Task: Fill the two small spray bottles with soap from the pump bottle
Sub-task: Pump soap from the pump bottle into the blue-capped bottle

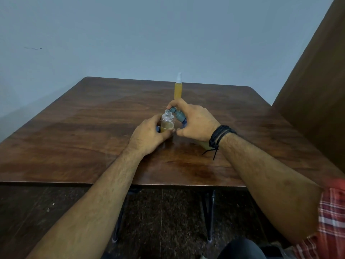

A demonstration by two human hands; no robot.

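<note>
A small clear spray bottle (167,122) stands uncapped on the wooden table (74,131), about a third full of amber soap. My left hand (149,134) grips its lower part. My right hand (192,122) is wrapped round the pump bottle, most of which it hides; its grey pump head (177,113) shows, with the spout over the small bottle's open neck and a finger on top of it. A second spray bottle (178,88), full of yellow soap and fitted with a white sprayer, stands upright behind them. A small blue object (158,129), partly hidden, sits by my left hand.
The table's near edge (130,184) runs across the lower frame, with dark floor and thin metal legs below. A brown panel (317,86) rises at the right. A plain wall stands behind the table.
</note>
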